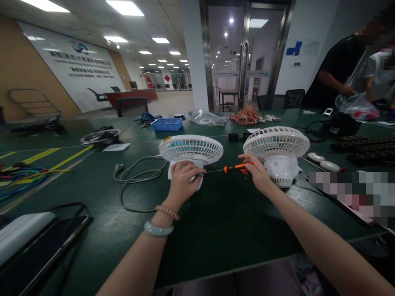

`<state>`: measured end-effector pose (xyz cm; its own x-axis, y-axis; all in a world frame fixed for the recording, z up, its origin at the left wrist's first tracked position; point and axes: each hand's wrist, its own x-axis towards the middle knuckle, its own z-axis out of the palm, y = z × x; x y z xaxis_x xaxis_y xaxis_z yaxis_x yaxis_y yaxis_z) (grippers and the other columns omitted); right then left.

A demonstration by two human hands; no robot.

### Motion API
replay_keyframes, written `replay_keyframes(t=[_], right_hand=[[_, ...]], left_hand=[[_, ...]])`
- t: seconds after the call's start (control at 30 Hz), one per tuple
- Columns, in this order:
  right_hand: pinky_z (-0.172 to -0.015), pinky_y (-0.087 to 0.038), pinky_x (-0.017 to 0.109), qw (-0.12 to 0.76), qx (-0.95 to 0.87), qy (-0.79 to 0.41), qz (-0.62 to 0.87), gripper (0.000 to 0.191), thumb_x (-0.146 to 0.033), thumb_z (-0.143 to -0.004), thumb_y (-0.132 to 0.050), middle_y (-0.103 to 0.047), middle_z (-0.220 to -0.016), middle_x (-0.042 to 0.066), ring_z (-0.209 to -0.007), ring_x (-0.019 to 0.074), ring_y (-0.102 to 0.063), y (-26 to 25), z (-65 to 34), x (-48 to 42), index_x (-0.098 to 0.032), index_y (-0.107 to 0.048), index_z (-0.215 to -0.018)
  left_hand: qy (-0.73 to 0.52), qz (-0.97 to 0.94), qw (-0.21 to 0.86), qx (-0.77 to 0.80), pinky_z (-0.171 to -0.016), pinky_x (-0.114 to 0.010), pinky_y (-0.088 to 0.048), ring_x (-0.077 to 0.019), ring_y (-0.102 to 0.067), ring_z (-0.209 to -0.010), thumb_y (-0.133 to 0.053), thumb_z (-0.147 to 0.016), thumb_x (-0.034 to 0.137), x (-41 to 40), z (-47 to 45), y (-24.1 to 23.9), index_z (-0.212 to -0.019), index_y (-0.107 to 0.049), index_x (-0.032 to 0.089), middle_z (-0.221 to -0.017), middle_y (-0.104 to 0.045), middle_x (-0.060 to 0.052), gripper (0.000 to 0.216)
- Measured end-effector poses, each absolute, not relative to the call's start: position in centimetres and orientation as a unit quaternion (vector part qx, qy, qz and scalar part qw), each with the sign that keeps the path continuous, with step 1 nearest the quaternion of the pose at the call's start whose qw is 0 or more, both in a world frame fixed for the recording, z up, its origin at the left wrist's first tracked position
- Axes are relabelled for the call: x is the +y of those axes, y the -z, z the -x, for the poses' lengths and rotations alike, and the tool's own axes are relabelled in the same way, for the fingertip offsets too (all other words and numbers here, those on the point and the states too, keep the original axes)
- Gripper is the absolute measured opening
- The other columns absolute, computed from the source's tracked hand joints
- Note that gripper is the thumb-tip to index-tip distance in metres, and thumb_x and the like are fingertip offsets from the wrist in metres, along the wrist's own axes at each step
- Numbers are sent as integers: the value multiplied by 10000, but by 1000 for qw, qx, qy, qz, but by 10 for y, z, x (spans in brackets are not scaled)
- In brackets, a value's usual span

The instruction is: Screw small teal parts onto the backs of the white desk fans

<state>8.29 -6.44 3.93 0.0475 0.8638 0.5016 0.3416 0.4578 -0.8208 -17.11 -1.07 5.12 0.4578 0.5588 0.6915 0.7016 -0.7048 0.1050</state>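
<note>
My left hand (186, 176) is closed around the base of a small white fan (197, 149), which stands on the green table with its grille tilted up. In my right hand (257, 174) is a screwdriver (236, 167) with an orange and black handle. Its thin shaft points left, and the tip meets the fan's base near my left fingers; the exact contact spot is hidden. Just beyond my right hand stands a second white fan (277, 148), apart from the first. A grey power cord (135, 179) lies coiled to the left of my left hand.
At the back are a blue tray (167, 124), a clear plastic bag (206, 118) and a heap of copper wire (247, 115). A loose fan grille (100, 137) and coloured cables (23, 176) lie left. Two people (336, 70) stand at the far right.
</note>
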Motion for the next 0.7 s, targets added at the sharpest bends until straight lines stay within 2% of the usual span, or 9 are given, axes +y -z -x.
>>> replay_keyframes(t=[0.13,0.33,0.5,0.6,0.7], right_hand=[[-526,-373,253,506,-662,-245,495,332,-414,-848,-332,-470,-554,-37,-512,120,-478,-42,-84,-65,-198,-496,-1039],[-433,-319,216,414,-670,-311,532,360,-516,-843,-288,-430,-448,-71,-398,97,-429,-45,-93,-62,-198,-457,-829],[-471,-313,201,255,-741,-273,558,347,-533,-743,-499,-520,-604,-44,-525,90,-466,-51,-94,-67,-194,-489,-816],[-504,-340,210,143,-786,-292,527,320,-496,-749,-519,-567,-669,-22,-553,96,-502,-48,-83,-73,-194,-529,-853],[-539,-362,215,102,-815,-287,493,283,-460,-775,-505,-581,-649,-17,-542,94,-522,-40,-67,-79,-184,-545,-825]], left_hand=[[366,846,89,-378,-884,-424,-314,-221,-496,-957,-575,-717,194,-13,171,-51,-831,-669,279,-837,-663,0,170],[365,848,99,-371,-883,-427,-305,-218,-491,-952,-560,-736,202,-10,171,-49,-824,-667,281,-830,-663,6,159],[356,851,111,-369,-886,-427,-293,-219,-481,-954,-547,-742,180,-12,171,-50,-815,-664,280,-827,-656,4,170],[350,854,109,-370,-883,-423,-290,-218,-478,-957,-536,-752,183,-15,170,-51,-813,-657,275,-828,-653,4,164],[345,854,104,-376,-874,-422,-290,-220,-479,-957,-531,-757,189,-18,169,-53,-811,-648,265,-823,-654,3,149]])
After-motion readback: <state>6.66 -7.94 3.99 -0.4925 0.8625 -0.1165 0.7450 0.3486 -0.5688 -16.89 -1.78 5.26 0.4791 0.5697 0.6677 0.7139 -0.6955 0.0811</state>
